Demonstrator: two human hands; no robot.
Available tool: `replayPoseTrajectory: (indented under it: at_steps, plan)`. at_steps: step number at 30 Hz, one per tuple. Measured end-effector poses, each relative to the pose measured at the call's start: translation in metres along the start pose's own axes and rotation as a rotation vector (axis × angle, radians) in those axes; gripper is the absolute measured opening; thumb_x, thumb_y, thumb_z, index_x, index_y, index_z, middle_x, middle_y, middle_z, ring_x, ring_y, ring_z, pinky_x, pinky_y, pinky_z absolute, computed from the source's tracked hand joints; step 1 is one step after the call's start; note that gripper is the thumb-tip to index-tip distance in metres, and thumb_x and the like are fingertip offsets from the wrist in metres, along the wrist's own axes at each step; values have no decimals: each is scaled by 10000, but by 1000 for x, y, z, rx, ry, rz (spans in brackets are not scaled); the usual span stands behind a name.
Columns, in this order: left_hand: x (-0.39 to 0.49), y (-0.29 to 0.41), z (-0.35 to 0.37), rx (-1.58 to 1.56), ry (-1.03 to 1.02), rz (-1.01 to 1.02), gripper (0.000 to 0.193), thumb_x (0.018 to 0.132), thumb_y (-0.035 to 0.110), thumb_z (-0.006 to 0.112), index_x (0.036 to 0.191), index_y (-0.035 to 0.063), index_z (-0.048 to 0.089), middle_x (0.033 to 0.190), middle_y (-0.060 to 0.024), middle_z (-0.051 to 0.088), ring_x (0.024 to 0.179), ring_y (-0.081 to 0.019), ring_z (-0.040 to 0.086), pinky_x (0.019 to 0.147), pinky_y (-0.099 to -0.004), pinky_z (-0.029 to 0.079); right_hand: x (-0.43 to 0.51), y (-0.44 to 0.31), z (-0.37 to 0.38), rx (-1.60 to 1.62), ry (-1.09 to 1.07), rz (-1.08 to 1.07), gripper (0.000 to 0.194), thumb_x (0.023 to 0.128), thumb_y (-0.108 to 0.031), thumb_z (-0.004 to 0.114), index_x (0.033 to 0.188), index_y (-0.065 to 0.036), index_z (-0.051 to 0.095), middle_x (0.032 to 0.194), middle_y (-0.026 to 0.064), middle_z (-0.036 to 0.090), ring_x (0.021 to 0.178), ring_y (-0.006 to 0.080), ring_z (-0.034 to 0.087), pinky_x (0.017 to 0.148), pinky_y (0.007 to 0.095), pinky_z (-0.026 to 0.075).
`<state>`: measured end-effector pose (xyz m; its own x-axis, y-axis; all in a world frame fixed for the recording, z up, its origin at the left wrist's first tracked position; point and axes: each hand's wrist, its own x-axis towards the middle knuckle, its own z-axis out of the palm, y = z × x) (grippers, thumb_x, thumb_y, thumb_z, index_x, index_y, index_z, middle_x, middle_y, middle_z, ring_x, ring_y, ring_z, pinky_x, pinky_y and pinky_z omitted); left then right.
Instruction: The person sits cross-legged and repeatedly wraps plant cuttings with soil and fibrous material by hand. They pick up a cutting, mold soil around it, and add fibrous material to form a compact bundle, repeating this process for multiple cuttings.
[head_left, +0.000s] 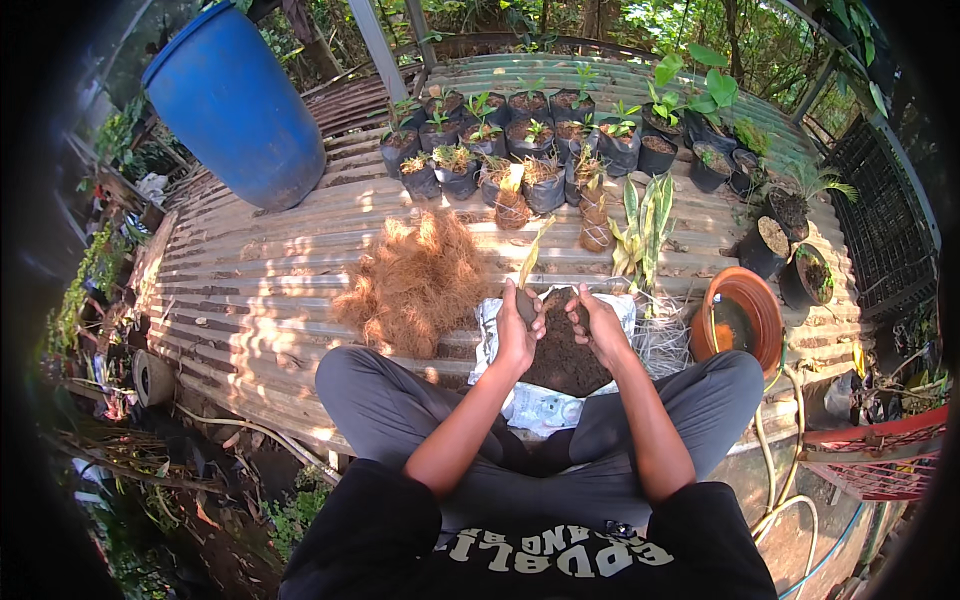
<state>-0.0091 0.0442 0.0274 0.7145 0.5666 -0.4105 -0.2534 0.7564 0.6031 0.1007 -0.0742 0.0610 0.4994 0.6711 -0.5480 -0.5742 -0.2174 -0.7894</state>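
Note:
My left hand (519, 324) holds a clump of dark soil (526, 307) with a yellow-green leaf cutting (532, 253) standing up out of it. My right hand (596, 319) is curled around some dark soil, just right of the left hand, the two apart. Below both lies a heap of dark potting soil (566, 360) on a white plastic sack (544, 409) before my crossed legs. To the left is a pile of brown coconut fibre (420, 281). Two fibre-wrapped, string-tied bundles (511, 208) lie ahead, near variegated snake plant leaves (646, 225).
Rows of black plant bags (531, 139) stand ahead on corrugated sheeting (247, 277). A blue barrel (236, 112) is far left. On the right are white string (664, 341), a terracotta-coloured pot (737, 319) holding water, black pots (765, 247), a hose (795, 442) and a red crate (877, 457).

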Motion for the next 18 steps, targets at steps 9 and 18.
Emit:
replayPoseTrajectory:
  at_steps: [9,18]
  plan:
    - [-2,-5,1,-65,-58,-22,433,1010,542,466,973,120,558,766,5,563,601,-127,544,564,-305,462,17,20,-10,-47,5,-166,219,1074,-220,457,1089,-47,591,797,-18,483,642,82,411,570,232,368]
    - [2,-10,-4,-43,-27,53,372,999,488,506,1035,124,571,956,-14,594,841,-156,610,708,-316,544,11,13,-3,-1,63,-110,242,1028,-193,562,1182,-5,553,1012,39,624,784,106,535,658,251,465]
